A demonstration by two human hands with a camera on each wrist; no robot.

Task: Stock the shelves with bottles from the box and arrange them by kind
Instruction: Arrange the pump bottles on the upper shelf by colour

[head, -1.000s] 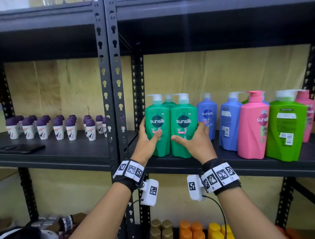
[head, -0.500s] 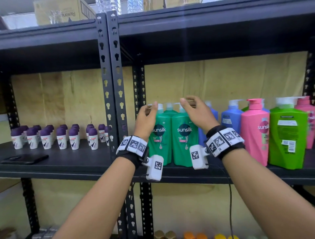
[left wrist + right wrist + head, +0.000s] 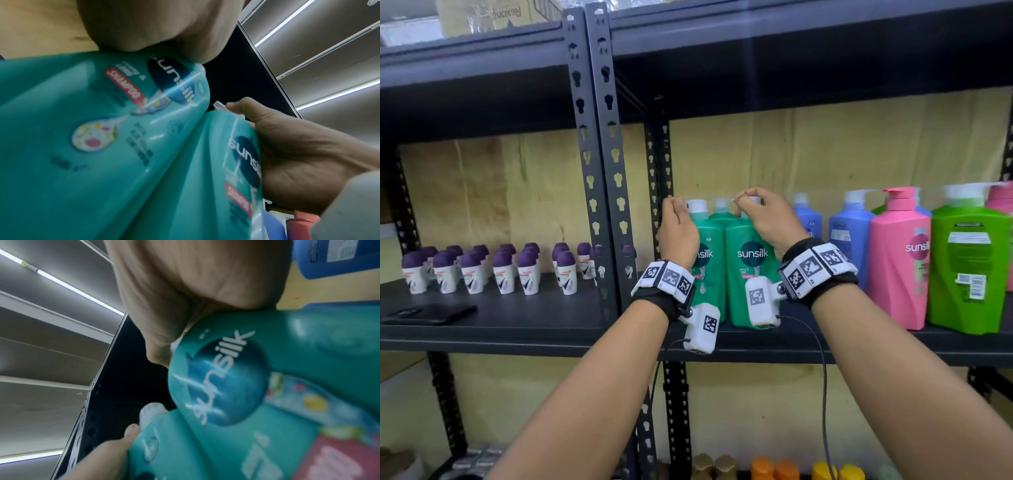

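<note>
Fingers of left hand and right hand pinching teal bottles' pump heads, at shelf front edge.

A flat black thing like a phone lies on the left side of the dark metal rack, near its front edge. Far behind the rack stands a yellow-brown wooden back board. Long white ceiling lights shine high up above the rack.

Head view facing the shelf front; both wrist views close, upward, sharing the teal bottles.
</note>
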